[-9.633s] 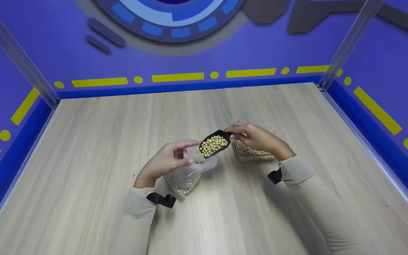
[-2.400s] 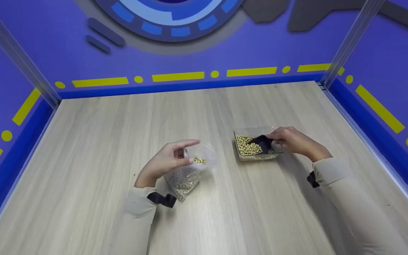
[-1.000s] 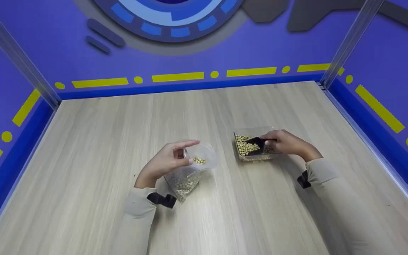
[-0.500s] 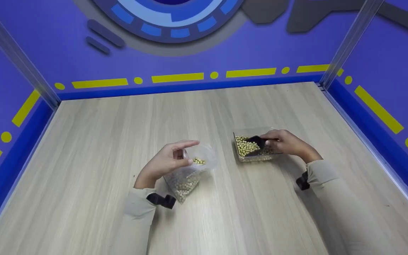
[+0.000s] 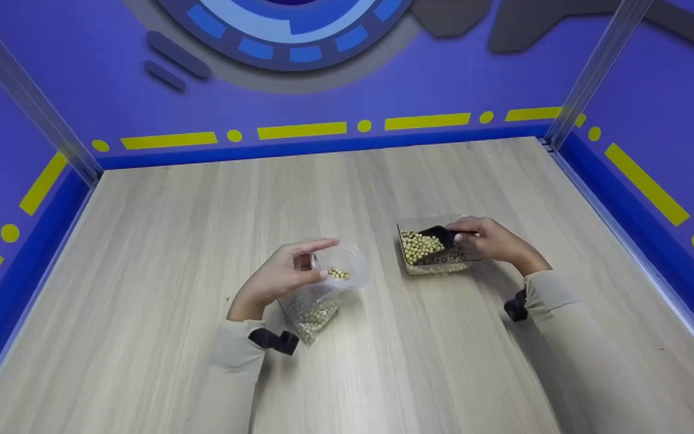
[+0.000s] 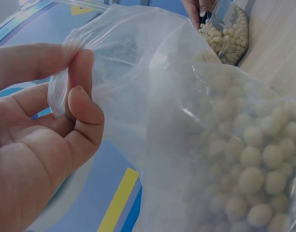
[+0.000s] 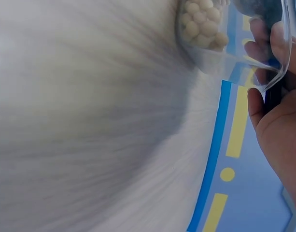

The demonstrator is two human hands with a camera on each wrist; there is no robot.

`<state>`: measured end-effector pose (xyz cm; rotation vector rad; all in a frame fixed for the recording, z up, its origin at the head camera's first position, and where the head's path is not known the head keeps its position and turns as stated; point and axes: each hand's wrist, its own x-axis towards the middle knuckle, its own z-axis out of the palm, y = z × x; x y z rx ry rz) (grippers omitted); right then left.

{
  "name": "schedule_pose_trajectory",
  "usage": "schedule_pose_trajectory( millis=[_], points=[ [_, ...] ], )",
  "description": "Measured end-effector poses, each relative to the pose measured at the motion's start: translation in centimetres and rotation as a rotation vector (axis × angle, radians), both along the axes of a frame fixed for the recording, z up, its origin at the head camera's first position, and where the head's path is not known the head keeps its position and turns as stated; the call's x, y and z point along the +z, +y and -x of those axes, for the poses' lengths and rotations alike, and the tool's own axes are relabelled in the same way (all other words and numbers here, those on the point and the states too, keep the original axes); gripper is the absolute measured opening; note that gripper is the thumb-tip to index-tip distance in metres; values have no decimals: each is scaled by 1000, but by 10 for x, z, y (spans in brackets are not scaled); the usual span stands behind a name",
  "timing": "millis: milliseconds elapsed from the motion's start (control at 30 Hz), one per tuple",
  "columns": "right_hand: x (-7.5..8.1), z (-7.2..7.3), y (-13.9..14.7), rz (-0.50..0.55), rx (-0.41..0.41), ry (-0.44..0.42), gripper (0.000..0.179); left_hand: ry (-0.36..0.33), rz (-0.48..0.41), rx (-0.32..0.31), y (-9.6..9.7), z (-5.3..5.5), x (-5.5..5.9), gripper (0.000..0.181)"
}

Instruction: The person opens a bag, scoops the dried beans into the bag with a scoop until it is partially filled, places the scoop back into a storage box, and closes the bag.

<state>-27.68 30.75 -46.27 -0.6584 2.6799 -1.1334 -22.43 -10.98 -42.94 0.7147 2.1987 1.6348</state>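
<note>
Just below the middle of the frame, the left hand (image 5: 281, 274) pinches the edge of a see-through bag (image 5: 357, 263). Little round balls (image 5: 314, 324) fill its low part. Right of the middle, the right hand (image 5: 491, 243) pinches a black scoop (image 5: 437, 234), which is in a clear box (image 5: 414, 223) with yellow balls (image 5: 420, 246). The fingers hide its handle in the head view, so how full the scoop is seems hard to tell. The pale tabletop (image 5: 202, 229) shows between bag and box. A blue wall (image 5: 323, 105) with yellow bars stands across the top.
</note>
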Motion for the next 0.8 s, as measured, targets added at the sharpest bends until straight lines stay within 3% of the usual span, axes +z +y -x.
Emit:
schedule_pose_trajectory(
  millis=[800],
  points=[
    [-4, 1, 7, 68, -39, -38, 36, 0, -9, 0, 1, 1, -1, 56]
  ],
)
